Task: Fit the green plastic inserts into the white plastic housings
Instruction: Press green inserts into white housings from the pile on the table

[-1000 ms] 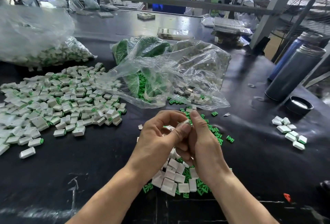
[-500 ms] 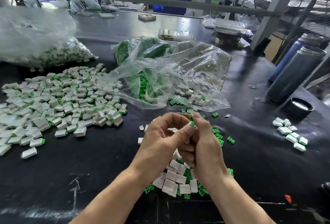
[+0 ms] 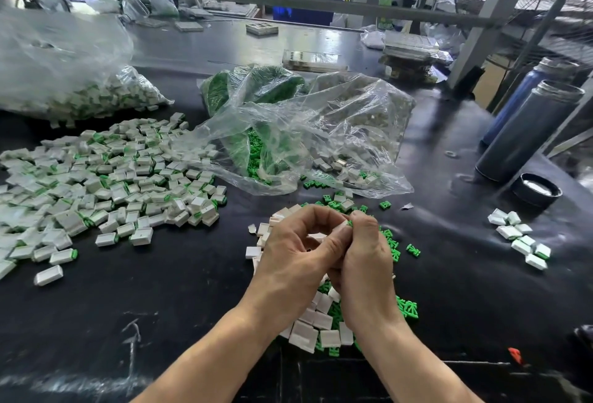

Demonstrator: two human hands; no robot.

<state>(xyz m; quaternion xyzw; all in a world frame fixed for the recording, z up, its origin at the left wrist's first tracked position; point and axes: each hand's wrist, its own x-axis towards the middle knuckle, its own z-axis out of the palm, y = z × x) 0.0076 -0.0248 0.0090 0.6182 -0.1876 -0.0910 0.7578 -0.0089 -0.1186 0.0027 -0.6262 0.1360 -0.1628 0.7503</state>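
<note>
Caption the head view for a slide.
Both hands, left hand and right hand, pinch a white housing above loose parts.

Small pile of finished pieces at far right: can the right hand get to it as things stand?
Probably yes, once freed. The right hand is busy pinching a white housing with a green insert against the left hand. Only bare black table lies between it and the small pile.
</note>
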